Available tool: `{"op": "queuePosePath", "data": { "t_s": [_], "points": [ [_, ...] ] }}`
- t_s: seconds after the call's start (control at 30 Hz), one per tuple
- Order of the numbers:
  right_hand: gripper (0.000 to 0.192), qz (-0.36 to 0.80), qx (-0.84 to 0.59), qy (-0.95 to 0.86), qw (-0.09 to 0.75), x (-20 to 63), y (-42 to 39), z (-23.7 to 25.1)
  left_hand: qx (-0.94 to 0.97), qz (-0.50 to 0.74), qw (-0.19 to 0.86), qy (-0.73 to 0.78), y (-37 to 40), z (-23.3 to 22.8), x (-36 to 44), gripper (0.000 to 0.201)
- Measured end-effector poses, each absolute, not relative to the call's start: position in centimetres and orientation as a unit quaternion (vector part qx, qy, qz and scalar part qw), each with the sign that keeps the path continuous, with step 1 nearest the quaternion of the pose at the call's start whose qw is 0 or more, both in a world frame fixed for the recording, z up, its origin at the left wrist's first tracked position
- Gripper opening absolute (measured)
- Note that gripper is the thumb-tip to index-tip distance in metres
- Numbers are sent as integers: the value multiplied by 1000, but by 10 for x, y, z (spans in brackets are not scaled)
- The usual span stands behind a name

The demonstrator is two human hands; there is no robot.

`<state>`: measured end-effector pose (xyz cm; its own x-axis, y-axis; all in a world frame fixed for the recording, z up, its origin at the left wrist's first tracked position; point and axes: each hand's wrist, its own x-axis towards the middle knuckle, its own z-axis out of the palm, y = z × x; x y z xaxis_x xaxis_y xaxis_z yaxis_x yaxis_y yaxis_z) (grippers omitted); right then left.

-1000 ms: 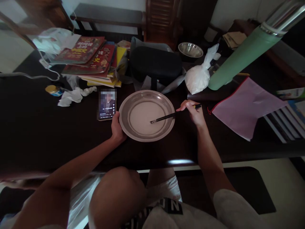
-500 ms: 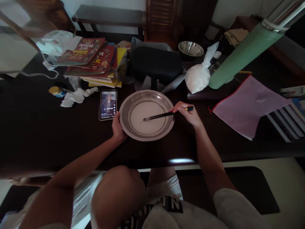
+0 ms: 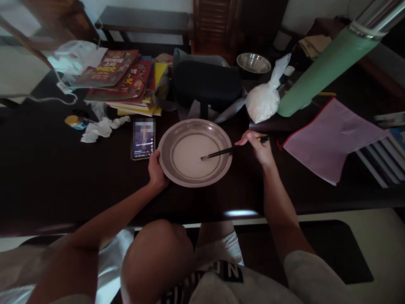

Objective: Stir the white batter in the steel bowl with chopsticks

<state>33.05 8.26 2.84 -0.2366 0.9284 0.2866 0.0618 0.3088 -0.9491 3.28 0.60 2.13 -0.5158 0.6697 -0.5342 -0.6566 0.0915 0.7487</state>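
A round metal basin (image 3: 164,166) sits in front of me on the dark table, with a pale, whitish liquid (image 3: 186,156) in its bottom. My left hand (image 3: 156,171) grips the basin's left rim, thumb on the edge and fingers hidden underneath. Dark chopsticks (image 3: 223,151) are in my right hand (image 3: 260,147), which is closed around their upper end just right of the basin. Their tips touch the liquid near the basin's middle. Just left of the basin lies a lit phone (image 3: 144,145).
Behind the basin stand a black case (image 3: 207,82), a knotted plastic bag of white powder (image 3: 262,103) and a tall green flask (image 3: 329,69). Stacked books (image 3: 120,80), crumpled tissue (image 3: 99,130) and a small jar (image 3: 75,122) are at left. A pink mesh pouch (image 3: 329,139) lies at right.
My right hand has shifted to the right, drawing the chopstick tips rightward through the liquid. The left hand and basin have stayed put. The phone picture has changed.
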Motion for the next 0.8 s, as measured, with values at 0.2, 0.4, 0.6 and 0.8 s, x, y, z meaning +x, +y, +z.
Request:
{"op": "queuePosePath", "data": {
  "t_s": [0.2, 0.4, 0.6, 0.8],
  "points": [
    [38, 453, -361, -683, 445, 327, 81, 29, -4, 666, 487, 565, 6, 25, 33, 33],
    [39, 458, -362, -665, 465, 328, 80, 30, -2, 659, 482, 577, 7, 19, 30, 31],
    [35, 438, -372, -674, 464, 329, 82, 30, 32, 669, 484, 563, 7, 13, 29, 27],
    [36, 447, -358, -687, 447, 330, 80, 30, 34, 668, 474, 573, 8, 4, 25, 22]
  ]
}}
